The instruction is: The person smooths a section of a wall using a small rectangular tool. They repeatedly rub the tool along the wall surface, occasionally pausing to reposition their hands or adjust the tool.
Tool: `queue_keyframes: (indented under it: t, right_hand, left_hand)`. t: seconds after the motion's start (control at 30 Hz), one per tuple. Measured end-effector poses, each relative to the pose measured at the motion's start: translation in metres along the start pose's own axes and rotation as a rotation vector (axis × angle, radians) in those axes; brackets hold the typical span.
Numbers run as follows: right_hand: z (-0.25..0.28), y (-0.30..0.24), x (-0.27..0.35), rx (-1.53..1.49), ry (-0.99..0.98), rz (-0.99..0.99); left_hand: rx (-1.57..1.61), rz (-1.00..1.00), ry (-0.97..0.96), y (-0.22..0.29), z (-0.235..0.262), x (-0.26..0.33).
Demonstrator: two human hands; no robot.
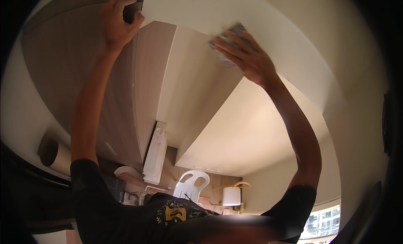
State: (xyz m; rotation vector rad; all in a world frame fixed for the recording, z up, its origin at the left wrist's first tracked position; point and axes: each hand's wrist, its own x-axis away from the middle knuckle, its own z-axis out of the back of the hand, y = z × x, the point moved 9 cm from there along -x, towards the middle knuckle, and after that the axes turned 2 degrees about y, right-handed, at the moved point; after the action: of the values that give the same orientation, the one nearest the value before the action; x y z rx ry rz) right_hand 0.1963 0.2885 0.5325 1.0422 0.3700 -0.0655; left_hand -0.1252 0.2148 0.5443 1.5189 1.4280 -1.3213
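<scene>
My right hand [248, 61] is raised to the pale surface overhead [268, 17]. Its fingers lie over a grey mottled cloth [222, 55], folded into a pad and pressed against that surface; hand and cloth are slightly blurred. Up at the left, my left hand [119, 23] curls its fingers and thumb around the top corner of a tall brown wood-grain cabinet [88, 67]. A dark patch shows between thumb and fingers, and I cannot tell whether it is a gap or part of the cabinet.
Far below stand a white plastic chair [191, 185] and a white seat with a curved wooden back [231, 195]. A long pale panel [156, 153] leans beside the cabinet. A rolled brown sheet [56, 153] is at the left. A window [323, 223] shows at lower right.
</scene>
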Motion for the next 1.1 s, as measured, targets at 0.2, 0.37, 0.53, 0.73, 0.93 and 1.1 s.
queue_keyframes:
  t: [0.2, 0.37, 0.53, 0.73, 0.93, 1.1]
  right_hand:
    - [0.007, 0.032, 0.110, 0.110, -0.038, -0.138]
    - [-0.009, -0.015, -0.039, -0.003, 0.108, -0.118]
    - [-0.032, -0.038, -0.117, -0.068, 0.233, -0.062]
    - [-0.013, 0.005, 0.020, 0.113, 0.058, -0.098]
    - [0.013, 0.003, 0.199, 0.120, -0.070, -0.463]
    - [-0.017, -0.064, 0.233, -0.763, 0.665, -1.544]
  left_hand:
    - [-0.037, 0.071, -0.008, 0.005, 0.002, -0.002]
    - [-0.013, 0.099, 0.046, 0.009, -0.006, 0.000]
    - [0.009, 0.090, 0.022, 0.013, -0.002, -0.004]
    - [-0.027, 0.104, -0.055, -0.018, -0.015, 0.012]
    - [0.033, 0.086, 0.010, -0.005, -0.017, 0.014]
    - [0.019, 0.026, -0.029, 0.002, -0.012, 0.002]
